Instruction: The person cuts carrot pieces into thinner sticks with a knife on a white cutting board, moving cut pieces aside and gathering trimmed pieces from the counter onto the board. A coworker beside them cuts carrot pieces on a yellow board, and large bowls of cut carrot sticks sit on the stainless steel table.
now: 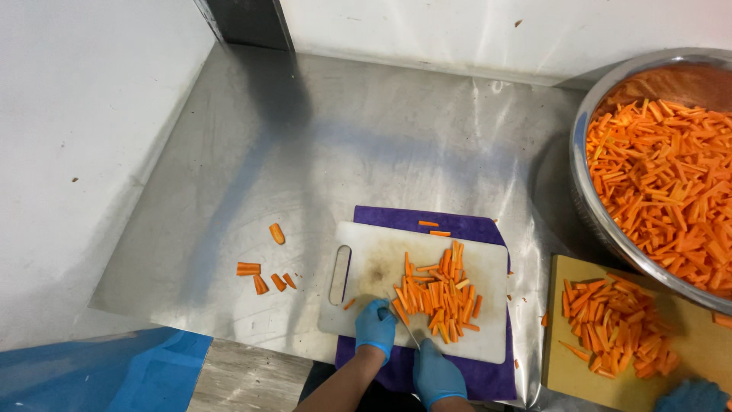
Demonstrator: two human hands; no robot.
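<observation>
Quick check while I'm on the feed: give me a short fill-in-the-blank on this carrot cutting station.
1. The white cutting board lies on a ____ cloth.
2. Both the left hand and the right hand wear ____ gloves.
3. The right hand holds a ____ over the carrot sticks.
4. The metal bowl is full of cut ____.

Missing words: purple; blue; knife; carrots

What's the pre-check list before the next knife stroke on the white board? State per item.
1. Left hand clear of the blade: cannot tell, it sits right beside the knife.
2. Right hand on the handle: ok.
3. White cutting board backed by the purple mat: ok.
4. Carrot sticks piled on the board: ok.
5. Stray carrot ends off the board on the steel table: not ok.
6. Co-worker's gloved hand clear: ok.
</observation>
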